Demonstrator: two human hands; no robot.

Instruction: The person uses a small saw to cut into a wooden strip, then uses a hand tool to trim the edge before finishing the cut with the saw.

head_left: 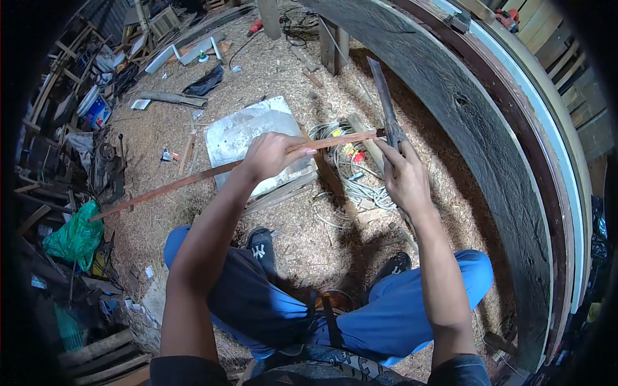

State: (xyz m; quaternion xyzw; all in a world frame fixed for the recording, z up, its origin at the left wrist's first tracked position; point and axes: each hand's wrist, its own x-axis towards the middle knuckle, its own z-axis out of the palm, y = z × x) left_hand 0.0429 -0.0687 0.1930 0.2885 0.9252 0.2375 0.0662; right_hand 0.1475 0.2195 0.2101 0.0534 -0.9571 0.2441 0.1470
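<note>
My left hand (270,156) grips a long thin reddish wooden strip (193,178) that runs from the lower left up to the right. Its right end meets a dark flat blade-like tool (386,106), which my right hand (404,174) holds by its lower part, blade pointing up and away. Both hands are in front of me, above my knees in blue trousers. The strip's end touches the blade just above my right fingers.
The floor is covered in sawdust and shavings. A grey flat slab (248,135) lies under my left hand, a coil of white cable (351,186) beside it. A large curved dark timber (489,148) sweeps along the right. Tools, planks and a green bag (76,235) clutter the left.
</note>
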